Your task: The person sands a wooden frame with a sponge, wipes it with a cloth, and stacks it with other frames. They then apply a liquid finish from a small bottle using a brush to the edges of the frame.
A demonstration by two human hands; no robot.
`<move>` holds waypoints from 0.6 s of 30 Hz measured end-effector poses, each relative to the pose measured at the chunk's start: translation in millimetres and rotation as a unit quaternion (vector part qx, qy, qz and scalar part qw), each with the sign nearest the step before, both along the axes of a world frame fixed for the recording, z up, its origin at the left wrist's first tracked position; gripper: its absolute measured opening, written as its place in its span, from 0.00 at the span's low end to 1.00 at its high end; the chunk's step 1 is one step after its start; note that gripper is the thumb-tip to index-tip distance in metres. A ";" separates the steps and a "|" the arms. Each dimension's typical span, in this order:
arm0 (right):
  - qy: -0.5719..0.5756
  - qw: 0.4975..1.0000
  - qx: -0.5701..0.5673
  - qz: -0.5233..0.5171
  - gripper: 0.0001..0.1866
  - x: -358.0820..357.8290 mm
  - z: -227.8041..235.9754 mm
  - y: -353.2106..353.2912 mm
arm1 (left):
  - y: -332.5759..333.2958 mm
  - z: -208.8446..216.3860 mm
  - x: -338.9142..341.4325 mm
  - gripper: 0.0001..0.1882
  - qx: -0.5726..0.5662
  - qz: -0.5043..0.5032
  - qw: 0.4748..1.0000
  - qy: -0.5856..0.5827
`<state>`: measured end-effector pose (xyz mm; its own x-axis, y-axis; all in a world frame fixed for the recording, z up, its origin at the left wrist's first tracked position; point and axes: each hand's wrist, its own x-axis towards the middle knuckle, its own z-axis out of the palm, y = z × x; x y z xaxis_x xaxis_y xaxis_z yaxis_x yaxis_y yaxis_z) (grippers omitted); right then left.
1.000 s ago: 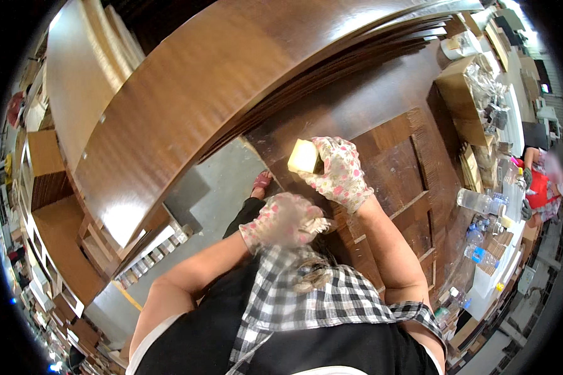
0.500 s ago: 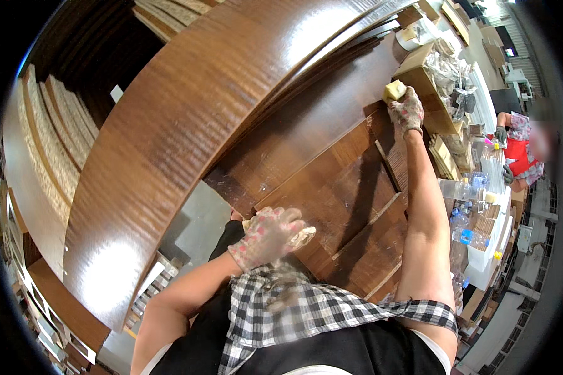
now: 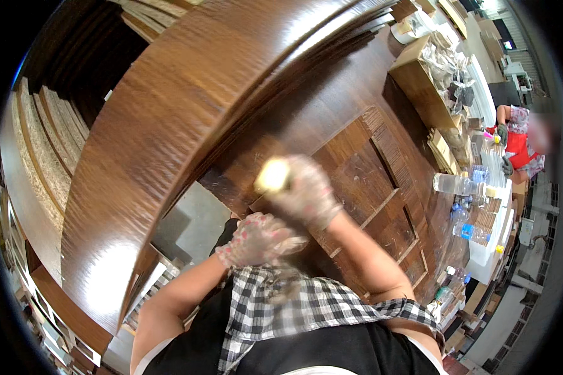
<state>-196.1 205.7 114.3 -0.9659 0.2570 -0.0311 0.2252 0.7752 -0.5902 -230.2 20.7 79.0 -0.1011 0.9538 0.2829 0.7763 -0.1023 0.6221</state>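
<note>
My right hand (image 3: 309, 194), in a pale patterned work glove and blurred by motion, is closed around a yellowish sponge block (image 3: 273, 174). It is over the left part of a brown wood-grain panel (image 3: 344, 150). Close below it, my left hand (image 3: 253, 240), in a similar glove, is closed near the panel's front left corner. Something pale and crumpled, like a rag, shows at its fingertips; most of it is hidden. Strips and blocks of wood pattern (image 3: 372, 181) show on the panel.
A large stack of curved-looking brown boards (image 3: 162, 119) rises on the left. Along the right stand an open carton (image 3: 419, 87) with crumpled plastic, a white bucket (image 3: 413, 28) and plastic bottles (image 3: 460, 184). Farther right is another person in a red apron (image 3: 517, 147).
My right hand has swept from the panel's far right to its near left with the sponge, coming close to my left hand. My left hand has shifted slightly left and down.
</note>
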 end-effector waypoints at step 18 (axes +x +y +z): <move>0.255 0.821 -0.060 -0.507 0.22 122.7 -67.4 216.0 | 130.2 -11.3 -20.4 0.14 -0.048 0.303 0.951 -0.048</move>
